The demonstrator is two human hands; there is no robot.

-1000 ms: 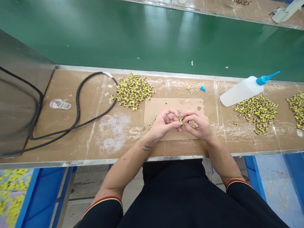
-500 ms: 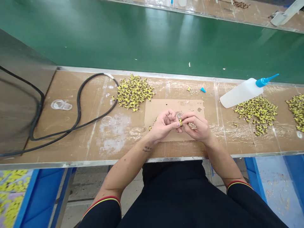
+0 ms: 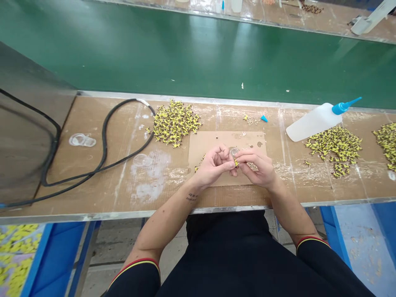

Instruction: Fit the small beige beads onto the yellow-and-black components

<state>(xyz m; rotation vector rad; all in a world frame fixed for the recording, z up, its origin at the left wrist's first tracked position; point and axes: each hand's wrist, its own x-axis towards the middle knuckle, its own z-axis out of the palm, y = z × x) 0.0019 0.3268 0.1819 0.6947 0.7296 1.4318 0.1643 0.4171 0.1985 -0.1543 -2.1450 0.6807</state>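
Note:
My left hand [image 3: 215, 166] is closed, pinching a small yellow piece with dark parts [image 3: 236, 163] between thumb and fingertips. Against the same piece, from the other side, come the pinched fingertips of my right hand [image 3: 257, 167]; anything tiny in them is hidden. Just beyond my fingers sits a small clear round cup [image 3: 234, 151] on a cardboard sheet [image 3: 202, 142]. Small pale bits [image 3: 252, 166] lie on the sheet, partly under my right hand. A few yellow pieces [image 3: 196, 168] show at the left, beside my left hand.
A pile of yellow-and-dark pieces [image 3: 176, 122] lies left of the sheet, another pile [image 3: 335, 146] to the right. Beside the right pile, a white squeeze bottle [image 3: 314, 122] with a blue nozzle lies tilted. A black cable [image 3: 104, 142] loops across the left. A blue cap [image 3: 264, 118] lies behind the sheet.
The view has shifted slightly. My right fingers have moved a little over the yellow piece and extended near the clear cup; my left hand keeps its pinch.

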